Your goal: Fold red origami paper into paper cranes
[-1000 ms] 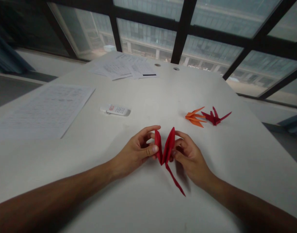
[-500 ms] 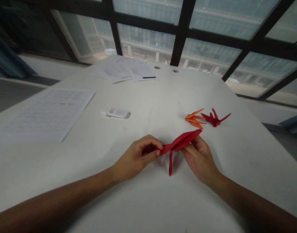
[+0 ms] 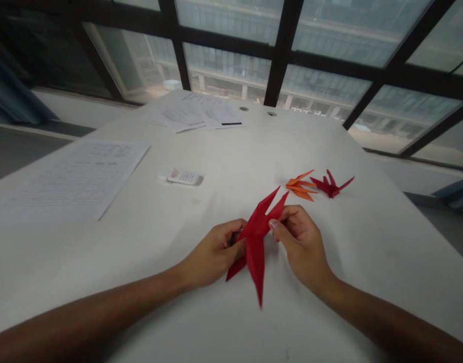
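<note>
A folded red paper figure [image 3: 256, 242] with long pointed flaps is held just above the white table [image 3: 224, 151] near its front. My left hand [image 3: 215, 252] pinches its left side, fingers curled. My right hand [image 3: 301, 244] pinches its right side between thumb and fingers. Two points of the figure rise toward the far right, and one long point hangs down toward me.
An orange folded paper crane [image 3: 301, 184] and a dark red one [image 3: 330, 184] lie side by side to the right. A small white tube [image 3: 181, 176] lies left of centre. Printed sheets [image 3: 70, 176] lie at the left, more papers [image 3: 195, 111] at the far edge by the windows.
The red figure has been turned in both hands: its long flaps, spread sideways half a second ago, now point up to the right and down toward me. My hands moved closer together.
</note>
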`<action>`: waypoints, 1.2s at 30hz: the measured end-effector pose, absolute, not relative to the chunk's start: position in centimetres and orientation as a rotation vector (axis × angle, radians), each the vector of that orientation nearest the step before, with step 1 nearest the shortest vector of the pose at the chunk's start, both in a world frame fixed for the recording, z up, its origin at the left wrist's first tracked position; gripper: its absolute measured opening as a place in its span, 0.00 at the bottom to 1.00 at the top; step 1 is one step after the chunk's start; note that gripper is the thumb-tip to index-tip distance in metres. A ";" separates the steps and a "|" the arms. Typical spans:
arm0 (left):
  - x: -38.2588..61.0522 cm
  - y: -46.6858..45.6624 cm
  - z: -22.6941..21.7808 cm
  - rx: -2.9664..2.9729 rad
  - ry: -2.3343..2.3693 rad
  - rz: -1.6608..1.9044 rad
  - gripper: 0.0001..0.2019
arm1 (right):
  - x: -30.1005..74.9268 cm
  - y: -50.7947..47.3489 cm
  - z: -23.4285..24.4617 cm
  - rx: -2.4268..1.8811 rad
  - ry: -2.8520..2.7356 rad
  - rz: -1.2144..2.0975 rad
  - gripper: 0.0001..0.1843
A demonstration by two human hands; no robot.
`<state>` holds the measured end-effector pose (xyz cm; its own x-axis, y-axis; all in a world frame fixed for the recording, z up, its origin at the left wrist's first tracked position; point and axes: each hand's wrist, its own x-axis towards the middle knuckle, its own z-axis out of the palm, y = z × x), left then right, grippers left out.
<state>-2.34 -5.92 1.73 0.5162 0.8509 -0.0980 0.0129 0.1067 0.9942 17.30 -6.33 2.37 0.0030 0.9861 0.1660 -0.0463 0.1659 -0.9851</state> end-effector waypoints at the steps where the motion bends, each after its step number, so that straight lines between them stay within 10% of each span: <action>1: -2.4 -5.9 1.7 1.301 0.830 0.731 0.15 | 17.4 -6.2 2.4 -1.046 -1.242 1.107 0.08; 36: -2.6 -5.9 0.9 1.572 0.879 0.843 0.09 | 17.9 -8.0 0.3 -1.094 -1.625 1.324 0.08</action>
